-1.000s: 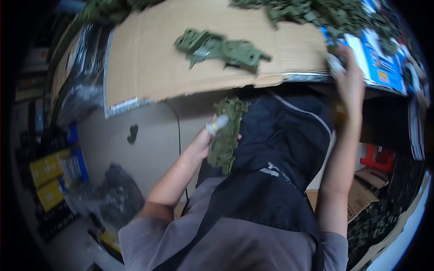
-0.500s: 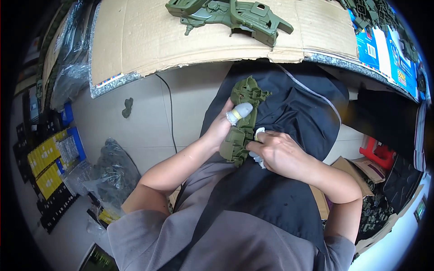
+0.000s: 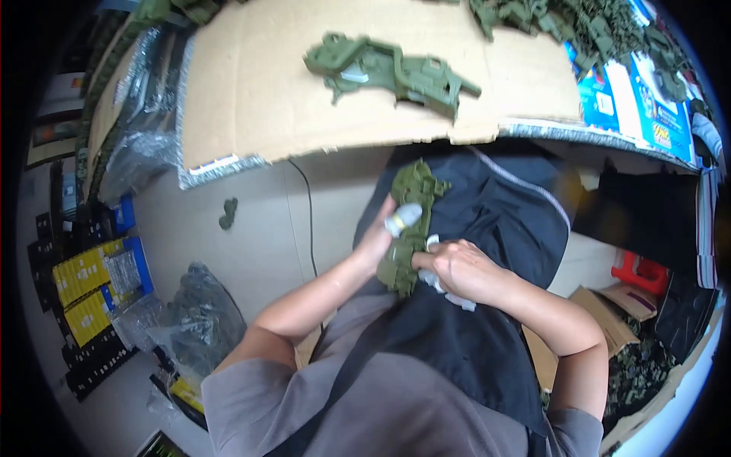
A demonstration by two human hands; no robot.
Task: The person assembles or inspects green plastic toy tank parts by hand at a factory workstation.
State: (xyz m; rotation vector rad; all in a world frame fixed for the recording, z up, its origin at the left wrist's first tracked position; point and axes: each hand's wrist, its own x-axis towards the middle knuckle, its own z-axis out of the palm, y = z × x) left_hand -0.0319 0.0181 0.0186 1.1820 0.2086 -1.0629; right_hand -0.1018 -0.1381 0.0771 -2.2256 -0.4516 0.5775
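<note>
Over my lap, my left hand (image 3: 387,233) is closed around a long olive-green molded plastic part (image 3: 412,184) with recesses and ribs. A white-and-grey cover with a yellowish band (image 3: 403,219) wraps its thumb, which lies across the part. My right hand (image 3: 461,266) is closed at the part's near right side, its fingertips against the edge. White crumpled cloth-like material (image 3: 455,300) sticks out beneath that hand; its fingers partly hide what they grip. A larger green plastic shell (image 3: 396,75) lies on the cardboard-covered table ahead.
The cardboard tabletop (image 3: 251,84) ends just beyond my knees. Green parts (image 3: 594,30) are heaped at its far right. A small green piece (image 3: 228,214) lies on the floor by a black cable (image 3: 311,221). Clear plastic bags (image 3: 199,312) are at left, an open carton (image 3: 609,324) at right.
The whole view has shifted, so the table and my hands appear lower. Both hands keep hold at the green part. More white material shows below my right hand.
</note>
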